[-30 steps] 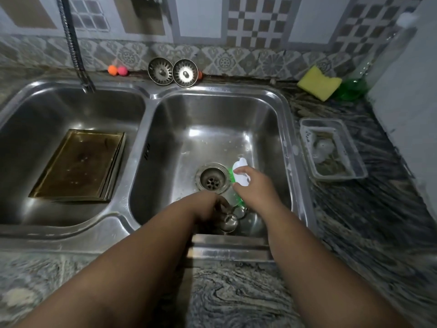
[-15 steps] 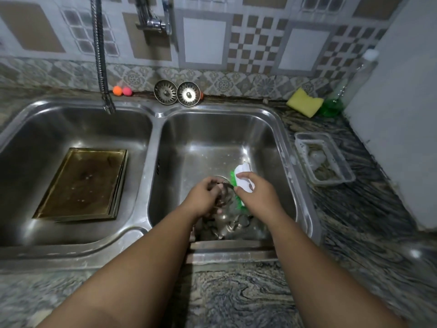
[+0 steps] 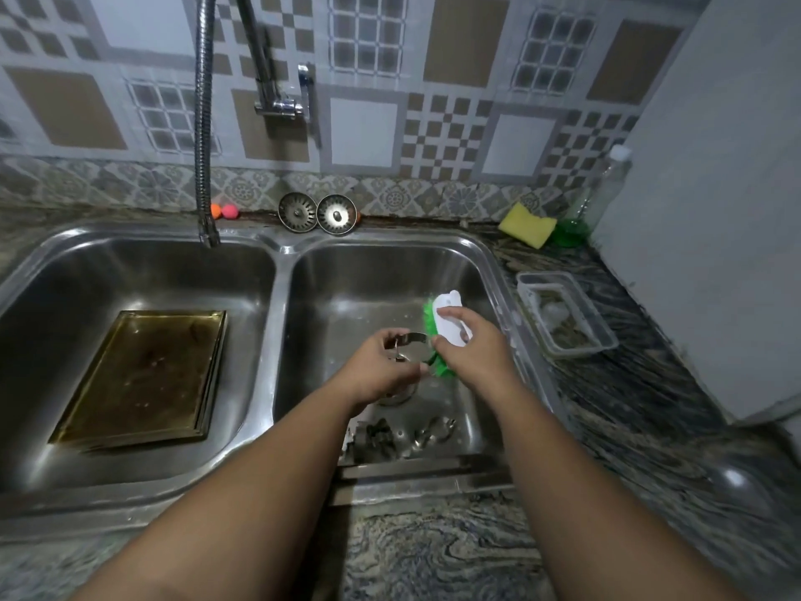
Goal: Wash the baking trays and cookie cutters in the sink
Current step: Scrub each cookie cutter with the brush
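Note:
Over the right basin (image 3: 390, 275) my left hand (image 3: 379, 368) holds a round metal cookie cutter (image 3: 411, 342). My right hand (image 3: 474, 349) grips a white scrub brush (image 3: 450, 316) with green bristles, which touch the cutter's right side. Several more metal cookie cutters (image 3: 398, 435) lie on the basin floor near its front wall. A stack of brownish baking trays (image 3: 147, 375) lies flat in the left basin (image 3: 130, 275).
A flexible tap hose (image 3: 201, 123) hangs over the left basin. Two metal strainer plugs (image 3: 318, 213) lean on the back ledge beside small orange and pink balls (image 3: 223, 211). A yellow sponge (image 3: 526, 223), a soap bottle (image 3: 600, 197) and a clear plastic tub (image 3: 565, 314) sit on the right counter.
My left hand lifted a round cutter off the basin floor, and both hands rose with the brush against it. The view tilted up, showing more wall.

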